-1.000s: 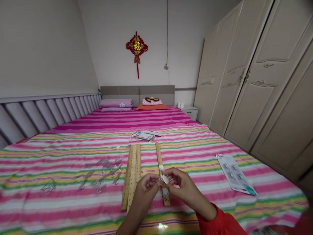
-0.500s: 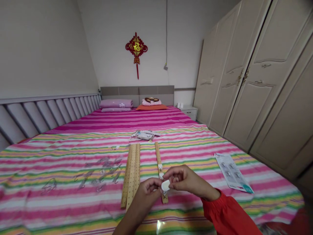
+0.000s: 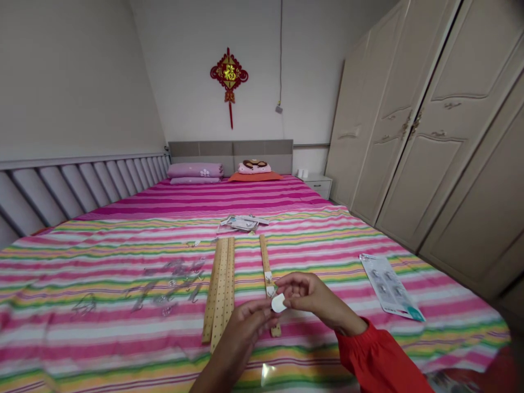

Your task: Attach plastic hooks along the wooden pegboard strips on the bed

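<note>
Tab [image 3: 279, 303] sits pinched between your two hands, just above the near end of the single strip [image 3: 266, 261] on the bed [image 3: 102, 333]. Your right hand [image 3: 311, 297] and left hand [image 3: 244, 327] both close their fingers on it. Two more strips [image 3: 221, 284] lie just left. A card [image 3: 388, 286] lies well apart, right.

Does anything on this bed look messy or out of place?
Mild clutter: clear hooks lie scattered left of the wooden strips, and packaging scraps are heaped beyond them. The right hand pinches a white pad; nothing looks damaged.
</note>
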`<state>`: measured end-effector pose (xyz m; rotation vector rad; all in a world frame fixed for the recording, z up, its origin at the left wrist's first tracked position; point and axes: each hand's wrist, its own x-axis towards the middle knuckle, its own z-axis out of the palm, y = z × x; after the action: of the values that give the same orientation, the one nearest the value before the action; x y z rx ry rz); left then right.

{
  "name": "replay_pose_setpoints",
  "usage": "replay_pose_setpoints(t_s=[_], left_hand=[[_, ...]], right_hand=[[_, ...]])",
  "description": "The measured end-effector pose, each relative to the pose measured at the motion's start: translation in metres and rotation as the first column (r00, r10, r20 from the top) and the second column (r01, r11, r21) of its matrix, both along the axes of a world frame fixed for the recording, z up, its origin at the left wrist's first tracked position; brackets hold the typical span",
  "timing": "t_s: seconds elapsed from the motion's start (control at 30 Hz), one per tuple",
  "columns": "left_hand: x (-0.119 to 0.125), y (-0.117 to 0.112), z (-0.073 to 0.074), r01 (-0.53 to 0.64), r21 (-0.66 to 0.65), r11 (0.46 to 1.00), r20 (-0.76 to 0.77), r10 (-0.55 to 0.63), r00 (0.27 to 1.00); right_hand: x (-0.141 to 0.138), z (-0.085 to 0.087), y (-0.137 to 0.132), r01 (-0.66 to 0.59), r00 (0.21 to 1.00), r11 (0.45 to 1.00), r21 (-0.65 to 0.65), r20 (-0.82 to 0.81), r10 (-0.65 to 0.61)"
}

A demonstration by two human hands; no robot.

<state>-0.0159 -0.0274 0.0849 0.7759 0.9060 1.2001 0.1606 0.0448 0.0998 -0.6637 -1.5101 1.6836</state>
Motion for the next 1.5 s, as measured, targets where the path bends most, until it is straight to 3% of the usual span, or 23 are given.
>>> replay_pose_setpoints(t_s=[0.17, 0.3, 0.47, 0.73, 0.83, 0.93, 1.0, 1.07, 1.2, 1.5], left_hand=[[0.002, 0.003, -0.009, -0.023, -0.009, 1.0, -0.061, 0.022, 0.998], [0.004, 0.001, -0.003, -0.019, -0.118, 0.993, 0.139, 0.036, 0.99], [0.005, -0.001, 0.004, 0.091, -0.319, 0.943, 0.396, 0.045, 0.917], [0.014, 0.002, -0.003, 0.184, -0.403, 0.896, 0.543, 0.073, 0.836], [0.017, 0.005, -0.01, 0.161, -0.386, 0.908, 0.445, 0.031, 0.895], [0.016, 0.013, -0.021, -0.002, -0.288, 0.958, 0.124, 0.04, 0.991], [0.012, 0.021, -0.028, -0.136, -0.153, 0.979, -0.082, 0.125, 0.989], [0.007, 0.03, -0.03, -0.194, -0.03, 0.981, -0.182, 0.185, 0.966], [0.002, 0.05, -0.028, -0.175, 0.026, 0.984, -0.232, 0.176, 0.957], [-0.005, 0.12, -0.031, -0.19, -0.064, 0.98, -0.295, 0.163, 0.941]], right_hand=[[-0.002, 0.006, -0.003, 0.009, 1.0, 1.0, -0.02, 0.014, -0.009], [-0.003, 0.01, -0.01, -0.004, 1.0, 0.999, -0.036, 0.006, 0.004], [-0.005, 0.003, -0.012, 0.071, 0.997, 0.997, -0.007, -0.015, -0.071], [-0.013, -0.005, -0.011, 0.17, 0.984, 0.984, -0.048, -0.051, -0.172], [-0.014, -0.011, -0.01, 0.211, 0.976, 0.975, -0.072, -0.041, -0.214], [-0.012, -0.02, -0.005, 0.238, 0.971, 0.967, -0.09, -0.013, -0.24], [-0.012, -0.026, 0.0, 0.244, 0.97, 0.964, -0.106, 0.007, -0.244], [-0.013, -0.032, 0.006, 0.239, 0.971, 0.962, -0.133, 0.021, -0.239], [-0.02, -0.04, 0.022, 0.289, 0.957, 0.941, -0.177, 0.033, -0.288], [-0.036, -0.053, 0.082, 0.335, 0.942, 0.914, -0.23, 0.05, -0.333]])
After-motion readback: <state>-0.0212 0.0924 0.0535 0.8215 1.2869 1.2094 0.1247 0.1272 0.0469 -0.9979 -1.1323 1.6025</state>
